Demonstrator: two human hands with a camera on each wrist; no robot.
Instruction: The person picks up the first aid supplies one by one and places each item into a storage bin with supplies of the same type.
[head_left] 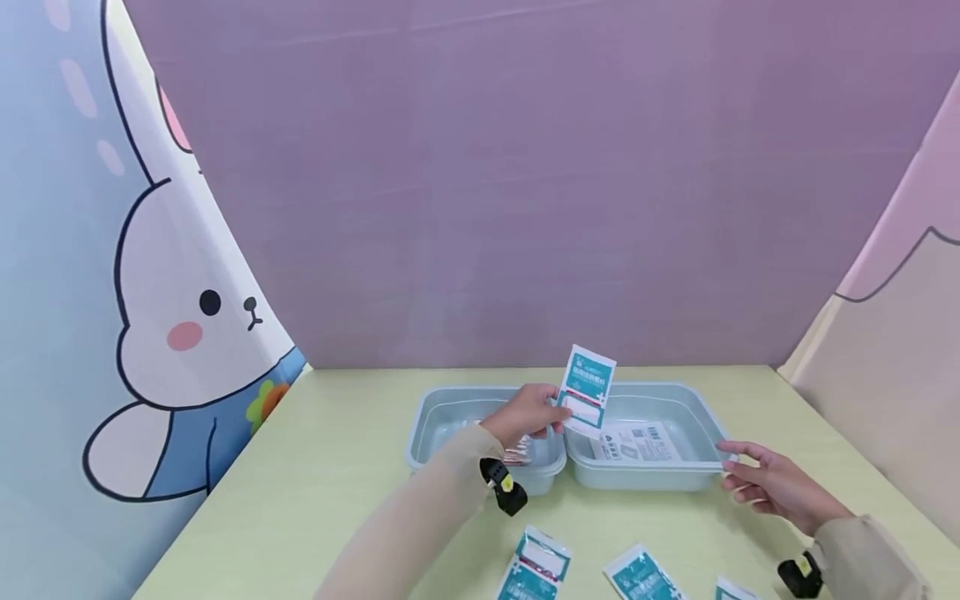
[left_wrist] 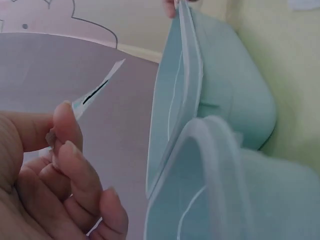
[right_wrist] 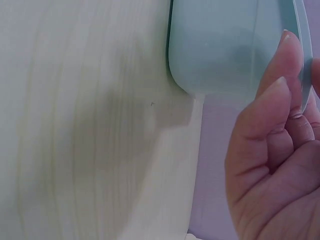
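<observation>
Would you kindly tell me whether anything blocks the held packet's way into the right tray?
Nothing visible does: the left hand holds the packet above rim height, and the right tray is open on top.

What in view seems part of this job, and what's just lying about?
Seemingly part of the job:
left hand
teal-and-white packet it pinches
right hand
right tray, its rim held
left tray
loose packets nearby

Seemingly just around:
printed sheet inside the right tray
rabbit-print cloth
purple backdrop
</observation>
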